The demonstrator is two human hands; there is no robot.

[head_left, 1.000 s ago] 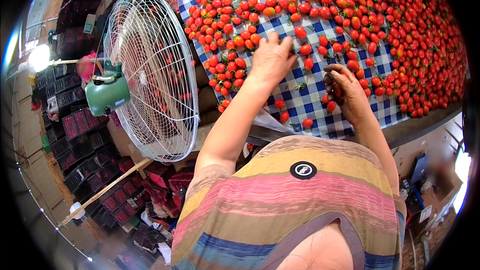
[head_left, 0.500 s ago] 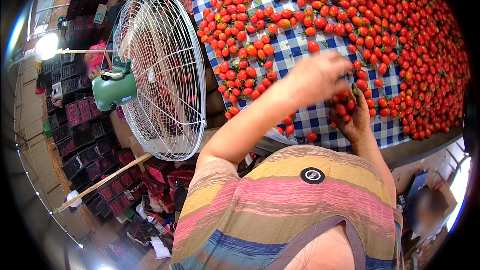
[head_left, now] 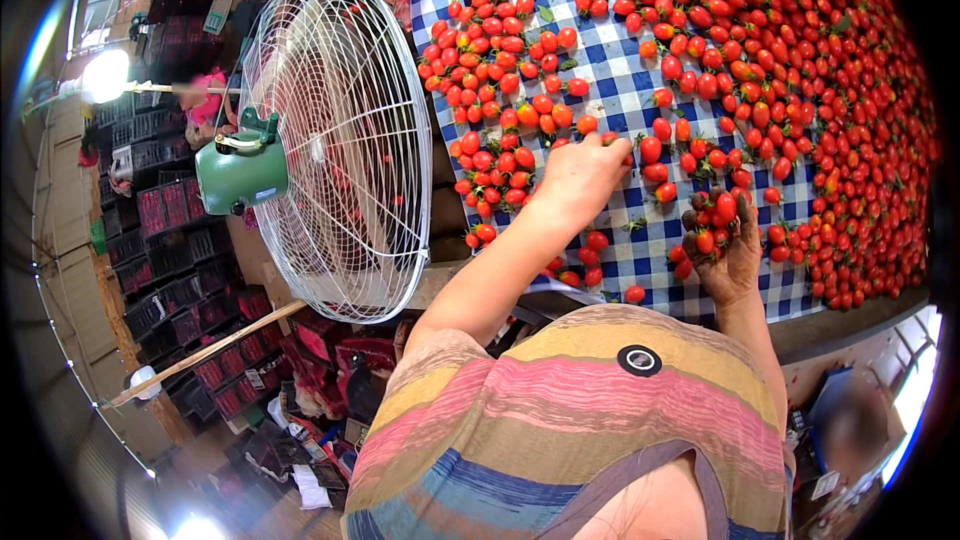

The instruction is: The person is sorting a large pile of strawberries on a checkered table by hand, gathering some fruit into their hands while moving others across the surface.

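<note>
Small oval red tomatoes, cherry tomatoes (head_left: 700, 80), lie over a blue-and-white checked cloth (head_left: 630, 200). My left hand (head_left: 585, 178) is over the middle of the cloth, its fingers curled in a pinch. A bit of red shows at their tips, seemingly one cherry tomato. Palm up, my right hand (head_left: 728, 275) cups several cherry tomatoes (head_left: 712, 225) close to the near edge; its fingers are darkly stained. Some tomatoes keep green stem tops. A looser cluster (head_left: 498, 70) lies left of my left hand.
A large wire-caged fan (head_left: 345, 145) with a green motor (head_left: 240, 175) stands left of the table, near my left arm. Beyond it are stacked dark crates (head_left: 165, 210), some with red contents. A dense tomato heap (head_left: 860, 170) covers the table's right side. Another person (head_left: 855, 425) is at the lower right.
My left hand has moved left, away from my right hand, toward the looser cluster. My right hand still cups tomatoes and sits slightly lower in view. The whole view has shifted a little.
</note>
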